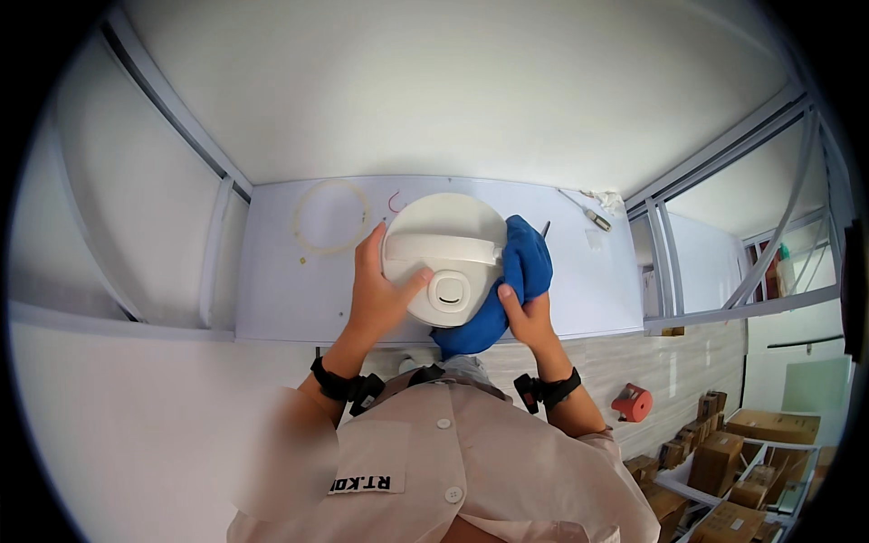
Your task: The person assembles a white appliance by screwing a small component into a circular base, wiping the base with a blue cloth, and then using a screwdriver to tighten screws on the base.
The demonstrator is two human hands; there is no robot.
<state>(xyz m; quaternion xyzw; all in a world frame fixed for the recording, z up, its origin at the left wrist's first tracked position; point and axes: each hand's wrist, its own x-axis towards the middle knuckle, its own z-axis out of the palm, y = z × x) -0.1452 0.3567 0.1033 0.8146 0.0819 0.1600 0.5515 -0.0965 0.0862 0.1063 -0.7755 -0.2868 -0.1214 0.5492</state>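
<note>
Bright, soft, fairly even light fills the frame, the wall [471, 100] at upper centre pale and greying outward. Faint reflections streak the floor [681, 357] at right. Fisheye distortion curves the rails [172, 95] toward the rim, black vignetting swallows 4 corners, and blur smears the shirt [525, 462] at lower left.

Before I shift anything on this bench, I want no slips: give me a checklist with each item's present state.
1. Left hand touching the white rice cooker: ok.
2. Right hand holding the blue cloth: ok.
3. Lid handle folded down over the lid: ok.
4. Lid fully latched: cannot tell from above.
5. Bench cleared of loose tools: not ok; a screwdriver lies toward the far right.
</note>
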